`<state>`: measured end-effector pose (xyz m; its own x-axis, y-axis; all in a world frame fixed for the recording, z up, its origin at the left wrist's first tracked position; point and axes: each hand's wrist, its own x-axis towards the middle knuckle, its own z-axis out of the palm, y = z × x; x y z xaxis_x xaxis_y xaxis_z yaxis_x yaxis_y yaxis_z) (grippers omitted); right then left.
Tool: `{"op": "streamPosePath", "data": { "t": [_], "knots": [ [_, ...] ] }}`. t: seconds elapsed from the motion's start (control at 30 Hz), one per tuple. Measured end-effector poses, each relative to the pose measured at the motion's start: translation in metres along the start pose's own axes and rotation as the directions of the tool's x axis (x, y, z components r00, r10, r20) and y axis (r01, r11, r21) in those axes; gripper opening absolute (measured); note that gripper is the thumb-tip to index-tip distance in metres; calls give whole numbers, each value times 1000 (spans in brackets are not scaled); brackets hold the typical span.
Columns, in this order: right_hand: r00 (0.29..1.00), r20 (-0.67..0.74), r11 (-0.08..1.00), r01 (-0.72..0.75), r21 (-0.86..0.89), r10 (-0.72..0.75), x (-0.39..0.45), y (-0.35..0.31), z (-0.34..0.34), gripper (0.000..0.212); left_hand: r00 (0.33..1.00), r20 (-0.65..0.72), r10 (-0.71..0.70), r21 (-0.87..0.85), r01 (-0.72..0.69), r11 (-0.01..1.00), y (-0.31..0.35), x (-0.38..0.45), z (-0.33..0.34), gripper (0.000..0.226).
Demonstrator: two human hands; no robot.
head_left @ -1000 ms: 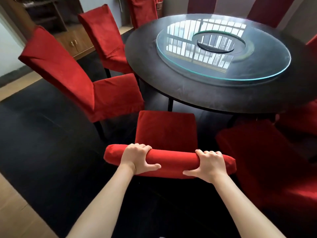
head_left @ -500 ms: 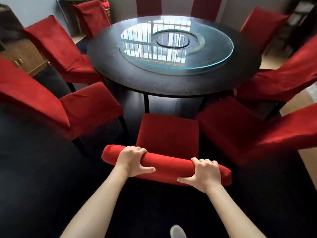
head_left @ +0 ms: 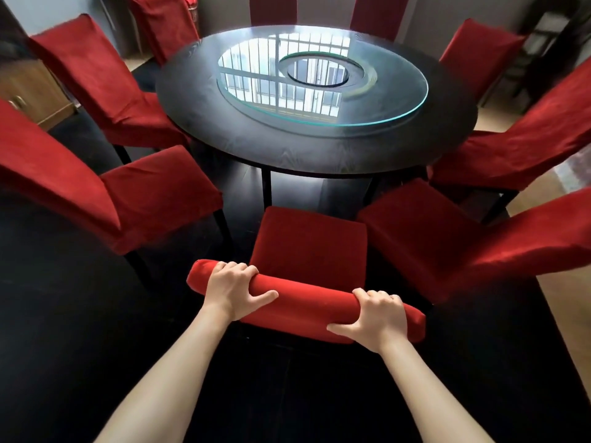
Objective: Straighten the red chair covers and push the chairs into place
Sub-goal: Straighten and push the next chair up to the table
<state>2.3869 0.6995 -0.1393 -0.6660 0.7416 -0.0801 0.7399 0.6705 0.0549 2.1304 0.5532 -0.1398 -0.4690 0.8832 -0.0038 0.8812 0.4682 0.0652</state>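
Observation:
A chair in a red cover [head_left: 308, 247] stands right in front of me, its seat facing the round dark table [head_left: 243, 148]. My left hand [head_left: 232, 290] grips the left part of the chair's padded top rail, fingers curled over it. My right hand [head_left: 377, 318] grips the right part of the same rail. The seat's front edge lies a little short of the table's rim.
More red-covered chairs ring the table: two on the left [head_left: 153, 193] [head_left: 105, 87], two on the right [head_left: 447, 238] [head_left: 524, 142], others behind. A glass turntable [head_left: 383, 100] lies on the tabletop. Dark carpet [head_left: 64, 330] covers the floor; a wooden cabinet [head_left: 28, 91] is far left.
My view has swung right and centred on the table, so the right-hand chairs came into sight. Both hands keep their grip on the rail, whose right end has dropped slightly in view.

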Motion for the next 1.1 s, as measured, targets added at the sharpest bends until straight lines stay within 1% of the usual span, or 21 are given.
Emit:
{"op": "streamPosePath", "data": {
  "t": [0.2,0.37,0.5,0.6,0.9,1.0,1.1],
  "knots": [
    [999,-13,999,36,13,-36,-1,5,2,98,998,-43,-50,-25,49,998,5,-7,5,87],
    [995,-27,995,96,19,-95,-5,11,5,98,994,-60,-93,-41,91,995,14,-28,5,86],
    [989,5,989,151,-10,-151,-11,15,3,100,988,-56,-146,-30,144,989,23,-54,5,86],
    [984,21,984,177,-12,-176,-14,16,1,99,983,-85,-160,-26,159,987,27,-67,5,84],
    [985,27,985,169,-15,-169,-11,9,2,99,982,-155,-106,1,107,994,18,-62,10,64],
    [989,4,989,151,5,-151,-5,-7,2,96,984,-150,-94,9,96,995,0,-51,8,65],
    [991,-20,991,133,21,-133,3,-29,1,93,990,-117,-78,6,79,997,-26,-38,5,69]
  ]
}}
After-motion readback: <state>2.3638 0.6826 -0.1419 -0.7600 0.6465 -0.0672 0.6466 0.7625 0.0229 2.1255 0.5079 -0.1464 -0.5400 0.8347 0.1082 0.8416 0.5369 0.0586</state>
